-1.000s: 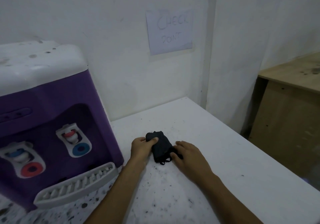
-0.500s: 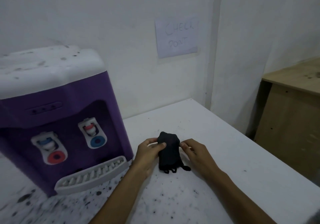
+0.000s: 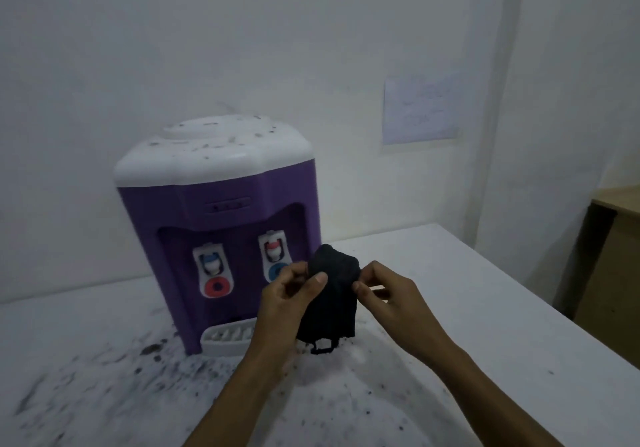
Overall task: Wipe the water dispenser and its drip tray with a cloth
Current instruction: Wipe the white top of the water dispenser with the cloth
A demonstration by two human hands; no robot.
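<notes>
A purple water dispenser (image 3: 221, 211) with a speckled white top stands on the white table. Its white slotted drip tray (image 3: 225, 339) sits at the base, partly hidden by my left forearm. A folded black cloth (image 3: 334, 294) hangs lifted above the table, right of the dispenser's front. My left hand (image 3: 287, 304) pinches the cloth's left edge with thumb and fingers. My right hand (image 3: 388, 297) pinches its right edge. A short loop dangles from the cloth's bottom.
The white table (image 3: 485, 308) is covered with dark specks and smudges, thickest in front of the dispenser. A paper sheet (image 3: 419, 109) is taped to the wall. A wooden desk (image 3: 613, 256) stands at the right, past the table's edge.
Both hands have lifted the black cloth off the table and hold it upright. The camera has turned left, bringing the whole dispenser into view.
</notes>
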